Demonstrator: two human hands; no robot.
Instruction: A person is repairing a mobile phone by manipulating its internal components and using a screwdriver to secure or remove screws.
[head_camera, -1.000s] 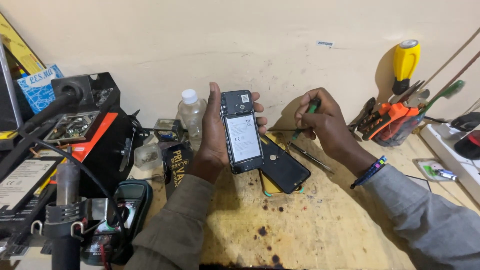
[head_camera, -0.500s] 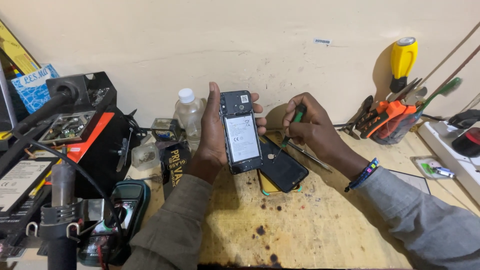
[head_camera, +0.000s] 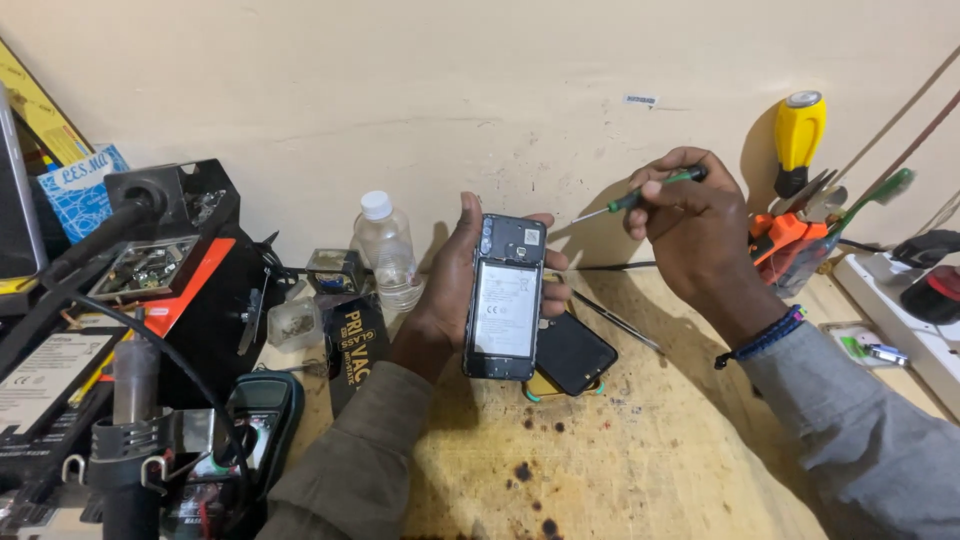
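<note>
Left hand (head_camera: 455, 290): grip closed around one opened phone (head_camera: 505, 297), held upright above the desk (head_camera: 640, 450), back cover off, white battery label and dark camera board facing the camera; thumb on the left edge, fingertips (head_camera: 556, 293) wrapped round the right edge. Right hand (head_camera: 690, 225): grip pinched shut on one thin screwdriver (head_camera: 635, 199) with a green and black handle, shaft slanting down-left, tip in the air just beside the phone's upper right corner, not touching it.

Compared with half a second ago: right hand raised and drawn back to the right, up from low beside the phone to a spot in front of the wall; screwdriver now pointing leftwards at the phone. Phone and left hand much as before.

Just behind and below the held phone, flat on the desk: one dark back cover (head_camera: 572, 352), over something yellow with green corners. Beside it, one long thin metal tool (head_camera: 615, 321), possibly tweezers.

Further out: one clear plastic bottle (head_camera: 385, 250) with a white cap, left of the phone. One yellow-handled tool (head_camera: 798, 135) upright at the wall, above an orange holder (head_camera: 790, 250) of tools. One black multimeter (head_camera: 255, 420) at lower left. One white power strip (head_camera: 900, 315) at the right edge.
</note>
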